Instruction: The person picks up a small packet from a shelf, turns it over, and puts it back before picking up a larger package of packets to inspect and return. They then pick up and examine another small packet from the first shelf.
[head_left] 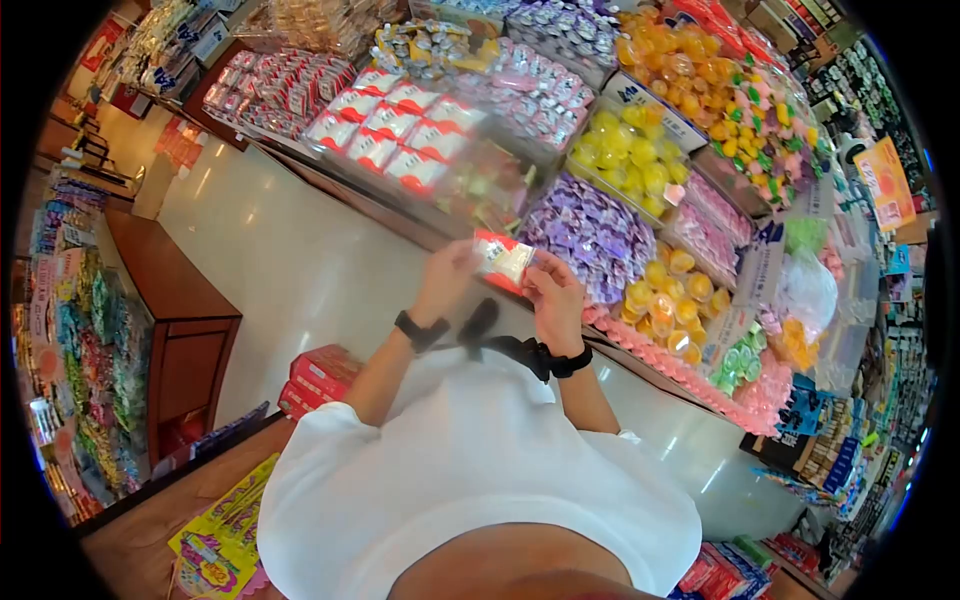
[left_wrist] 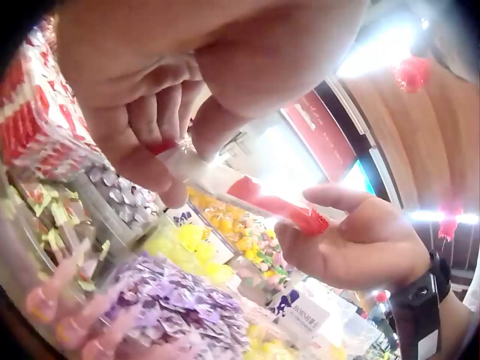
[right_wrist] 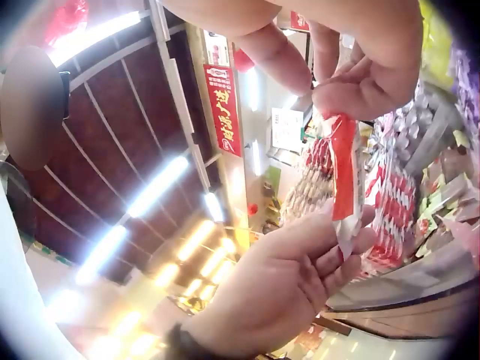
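A small flat red-and-white packet [head_left: 503, 260] is held level between both hands in front of the white shirt. My left hand [head_left: 447, 283] grips its left end; in the left wrist view the fingers [left_wrist: 142, 161] curl over that end. At the opposite end my right hand [head_left: 557, 292] pinches a corner between thumb and fingers. Seen edge-on in the right wrist view, the packet [right_wrist: 345, 176] looks thin, with clear film at its end. Just beyond the hands lie purple-wrapped sweets [head_left: 588, 235] and a bin of similar red-and-white packets [head_left: 395, 132].
Bins of yellow sweets [head_left: 622, 150], orange jelly cups [head_left: 672, 300] and other wrapped candy fill the sloping display ahead. Pink trim [head_left: 670, 365] edges its front. A wooden cabinet [head_left: 185, 330] stands left, with red boxes [head_left: 320, 380] on the floor nearby.
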